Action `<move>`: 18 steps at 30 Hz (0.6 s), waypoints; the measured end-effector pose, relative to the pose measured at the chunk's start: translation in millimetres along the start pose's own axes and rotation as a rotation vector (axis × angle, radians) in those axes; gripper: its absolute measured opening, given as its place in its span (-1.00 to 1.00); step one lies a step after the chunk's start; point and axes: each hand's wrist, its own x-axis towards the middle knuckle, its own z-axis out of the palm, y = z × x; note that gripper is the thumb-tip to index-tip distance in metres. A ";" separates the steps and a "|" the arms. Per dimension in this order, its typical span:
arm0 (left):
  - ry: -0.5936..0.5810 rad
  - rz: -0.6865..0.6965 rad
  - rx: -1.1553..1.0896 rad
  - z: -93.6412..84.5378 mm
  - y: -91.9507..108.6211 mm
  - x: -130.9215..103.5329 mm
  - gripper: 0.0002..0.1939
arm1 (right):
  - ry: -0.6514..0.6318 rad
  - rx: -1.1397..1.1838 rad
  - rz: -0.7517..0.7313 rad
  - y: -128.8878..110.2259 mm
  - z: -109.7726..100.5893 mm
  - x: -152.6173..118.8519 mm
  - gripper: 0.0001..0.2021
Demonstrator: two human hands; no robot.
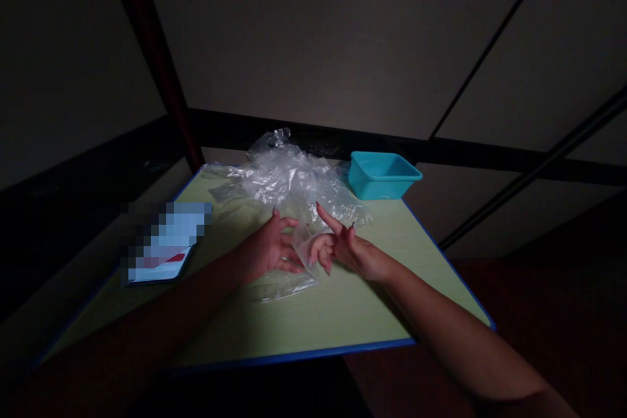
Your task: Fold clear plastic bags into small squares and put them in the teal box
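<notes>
Over the middle of the table, my left hand (274,247) has its fingers apart beside a thin clear plastic bag (281,286). My right hand (345,248) faces it from the right, index finger and thumb stretched out and the other fingers curled near the bag's raised edge. Part of the bag lies flat under and between the hands. Neither hand is clearly gripping it. Behind them spreads a crumpled heap of clear plastic bags (294,179).
An empty turquoise basket (377,188) stands at the table's back right corner. A lit phone or tablet (164,261), partly blurred out, lies at the left edge. The pale green table (343,313) has a blue rim, with cabinet panels behind it.
</notes>
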 end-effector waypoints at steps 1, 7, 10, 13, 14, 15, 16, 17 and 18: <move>0.017 0.001 -0.010 1.3 0.5 -0.9 -0.36 | -0.010 -0.004 0.000 1.0 0.9 0.4 -0.15; 0.034 0.015 -0.047 3.1 6.8 -4.6 -0.37 | -0.013 0.000 -0.039 1.4 -0.5 0.8 -0.11; 0.046 -0.003 -0.011 -1.1 10.7 -4.5 -0.33 | 0.045 -0.018 -0.106 2.5 -7.0 0.0 -0.20; 0.036 -0.033 0.019 -4.8 13.8 -4.4 -0.29 | 0.162 -0.240 -0.153 5.0 -12.8 -1.3 -0.40; 0.032 -0.049 0.025 -5.5 14.4 -4.5 -0.28 | 0.190 -0.351 -0.168 5.5 -13.6 -1.8 -0.45; 0.032 -0.068 0.029 -6.0 14.9 -4.7 -0.28 | 0.200 -0.467 -0.190 5.8 -13.7 -2.1 -0.48; 0.036 -0.087 0.029 -6.3 15.1 -5.0 -0.29 | 0.193 -0.578 -0.220 5.8 -13.1 -2.4 -0.50; 0.042 -0.103 0.025 -6.5 15.1 -5.4 -0.30 | 0.174 -0.679 -0.254 5.7 -12.1 -2.5 -0.50; 0.049 -0.110 0.013 -6.8 14.9 -6.0 -0.31 | 0.152 -0.765 -0.290 5.7 -10.9 -2.5 -0.50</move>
